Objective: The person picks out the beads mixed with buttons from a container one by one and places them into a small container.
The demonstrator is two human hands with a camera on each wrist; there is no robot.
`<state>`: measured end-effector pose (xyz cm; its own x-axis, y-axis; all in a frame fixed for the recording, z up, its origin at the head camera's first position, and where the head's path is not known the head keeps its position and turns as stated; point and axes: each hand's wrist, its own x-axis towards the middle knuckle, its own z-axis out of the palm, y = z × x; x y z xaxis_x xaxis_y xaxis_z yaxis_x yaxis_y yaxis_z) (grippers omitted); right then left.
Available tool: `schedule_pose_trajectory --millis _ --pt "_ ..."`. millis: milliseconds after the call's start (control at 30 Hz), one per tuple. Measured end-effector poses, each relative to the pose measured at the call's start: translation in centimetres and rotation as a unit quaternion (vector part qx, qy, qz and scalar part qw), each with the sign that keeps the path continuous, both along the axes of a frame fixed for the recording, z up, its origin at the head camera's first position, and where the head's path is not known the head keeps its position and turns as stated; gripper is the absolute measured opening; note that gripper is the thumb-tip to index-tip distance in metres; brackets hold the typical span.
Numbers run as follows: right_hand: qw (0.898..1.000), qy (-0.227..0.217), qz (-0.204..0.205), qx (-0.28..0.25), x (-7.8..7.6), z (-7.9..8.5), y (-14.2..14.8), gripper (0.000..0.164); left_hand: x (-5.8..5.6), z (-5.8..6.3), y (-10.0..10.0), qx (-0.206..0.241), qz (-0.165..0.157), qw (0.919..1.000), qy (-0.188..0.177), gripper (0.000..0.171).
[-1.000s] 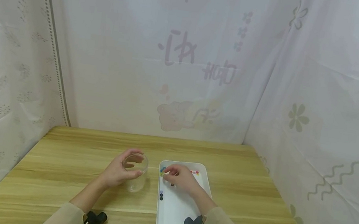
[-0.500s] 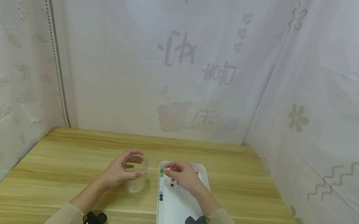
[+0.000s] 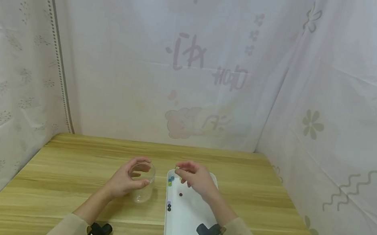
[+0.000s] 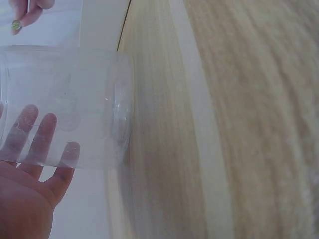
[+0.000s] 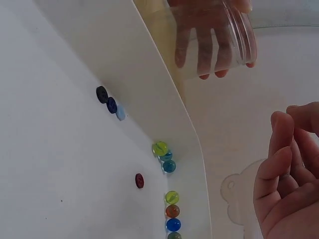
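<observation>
The right hand (image 3: 197, 180) pinches a marble (image 4: 16, 25) over the far-left corner of the tray (image 3: 184, 230); the cup (image 3: 142, 192), long axis upright, lies leftward, the nearer left hand (image 3: 123, 181) curled around it.

The right hand (image 3: 197, 179) is now higher, above the tray's (image 3: 180, 230) far-left corner; its fingers (image 5: 282, 132) lift what appears to be a greenish marble (image 4: 16, 25).

From my station I see a wood-grain table (image 3: 82, 166) and, behind it, a pale curtain (image 3: 127, 63) with lettering (image 3: 231, 77) and a bear print (image 3: 180, 123).
</observation>
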<state>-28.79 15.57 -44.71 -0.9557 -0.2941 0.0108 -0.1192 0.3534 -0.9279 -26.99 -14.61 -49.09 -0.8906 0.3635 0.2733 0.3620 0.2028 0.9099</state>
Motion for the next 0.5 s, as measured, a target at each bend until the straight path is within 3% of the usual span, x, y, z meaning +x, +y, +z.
schedule_pose_trajectory --millis 500 --pt "0.999 0.032 0.010 -0.022 -0.5 2.6 -0.7 0.033 0.0 0.0 0.0 0.001 0.000 1.0000 0.003 0.065"
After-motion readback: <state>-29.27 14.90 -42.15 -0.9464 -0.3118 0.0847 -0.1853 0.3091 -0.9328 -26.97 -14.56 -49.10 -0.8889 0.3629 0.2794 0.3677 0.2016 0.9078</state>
